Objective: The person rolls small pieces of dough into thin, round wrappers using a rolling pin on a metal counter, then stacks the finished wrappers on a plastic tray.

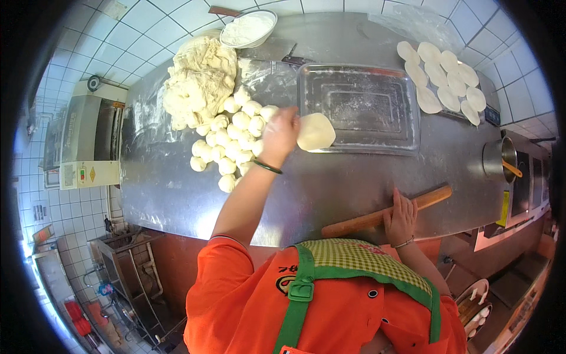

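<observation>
My left hand (281, 135), blurred, is between a cluster of small dough balls (233, 132) and a flattened dough round (317, 132). Its fingers meet the round's left edge in the picture, but whether they grip it cannot be made out. The round overlaps the left edge of a flour-dusted, clear rectangular tray (409, 110). Near the table's front edge, my right hand (400, 217) lies over a wooden rolling pin (431, 198), fingers across it and thumb on the near side. The pin sits at a slant on the metal table (177, 194).
A large dough mass (199, 79) lies at the back left, beside a bowl of flour (248, 30). Several flattened dough pieces (449, 84) rest at the back right. A metal pot (494, 161) stands at the right edge, and a cream-coloured machine (90, 175) at the left.
</observation>
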{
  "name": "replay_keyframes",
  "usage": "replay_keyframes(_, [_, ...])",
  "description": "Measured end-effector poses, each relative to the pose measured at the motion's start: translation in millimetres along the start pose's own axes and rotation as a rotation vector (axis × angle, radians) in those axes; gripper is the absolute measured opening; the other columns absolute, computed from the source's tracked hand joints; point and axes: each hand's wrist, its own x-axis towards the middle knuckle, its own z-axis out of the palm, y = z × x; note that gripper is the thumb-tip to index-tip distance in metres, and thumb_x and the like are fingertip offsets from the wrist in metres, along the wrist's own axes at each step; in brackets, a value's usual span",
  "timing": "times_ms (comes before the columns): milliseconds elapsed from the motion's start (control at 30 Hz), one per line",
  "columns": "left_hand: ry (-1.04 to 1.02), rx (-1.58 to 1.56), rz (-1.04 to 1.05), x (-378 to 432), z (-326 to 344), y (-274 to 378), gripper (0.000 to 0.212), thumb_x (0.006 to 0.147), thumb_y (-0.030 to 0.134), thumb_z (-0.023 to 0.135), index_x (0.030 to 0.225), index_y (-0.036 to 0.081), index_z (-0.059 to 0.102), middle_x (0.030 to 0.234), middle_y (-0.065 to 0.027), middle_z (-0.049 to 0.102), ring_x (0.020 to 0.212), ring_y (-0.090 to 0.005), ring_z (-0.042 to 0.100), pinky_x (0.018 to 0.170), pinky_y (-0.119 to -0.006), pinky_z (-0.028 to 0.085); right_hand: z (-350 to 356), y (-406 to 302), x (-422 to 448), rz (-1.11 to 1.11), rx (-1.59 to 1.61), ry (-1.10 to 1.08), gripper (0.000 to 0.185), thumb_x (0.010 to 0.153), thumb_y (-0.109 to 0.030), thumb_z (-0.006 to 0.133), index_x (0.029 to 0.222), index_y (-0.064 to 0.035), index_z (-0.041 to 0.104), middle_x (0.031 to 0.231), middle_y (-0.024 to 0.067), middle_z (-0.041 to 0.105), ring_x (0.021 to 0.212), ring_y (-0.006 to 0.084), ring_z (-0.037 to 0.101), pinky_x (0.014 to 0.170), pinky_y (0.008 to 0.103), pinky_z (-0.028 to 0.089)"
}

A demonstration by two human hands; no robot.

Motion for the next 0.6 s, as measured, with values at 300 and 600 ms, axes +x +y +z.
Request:
replay_keyframes(300, [-0.123, 0.316, 0.296, -0.1, -30.3, -48.6, 0.04, 0.08, 0.019, 0.064, 0.117, 0.008, 0.054, 0.107, -0.0131, 0.059, 0.099, -0.0314, 0.057, 0.096, -0.048, 0.039, -2.1, -3.0, 6.9, 0.022, 0.015, -0.021, 0.06, 0.081, -0.023, 0.058, 0.136, -0.0055, 0.042, 0.118, 0.0134, 0.055, 0.11, 0.0301, 0.048, 0.104, 0.0504, 0.028])
replay_keyframes(600, [-0.152, 0.273, 0.635, -140.9, 56.0, 64.3, 0.051, 0.078, 0.022, 0.061, 0.122, -0.003, 0.051, 0.125, -0.0212, 0.053, 0.114, -0.0346, 0.051, 0.097, -0.041, 0.042, -2.1, -2.6, 6.7, -0.062, -0.02, 0.081, 0.059, 0.084, -0.027, 0.058, 0.137, -0.0058, 0.04, 0.117, 0.0118, 0.055, 0.111, 0.029, 0.049, 0.101, 0.0508, 0.031])
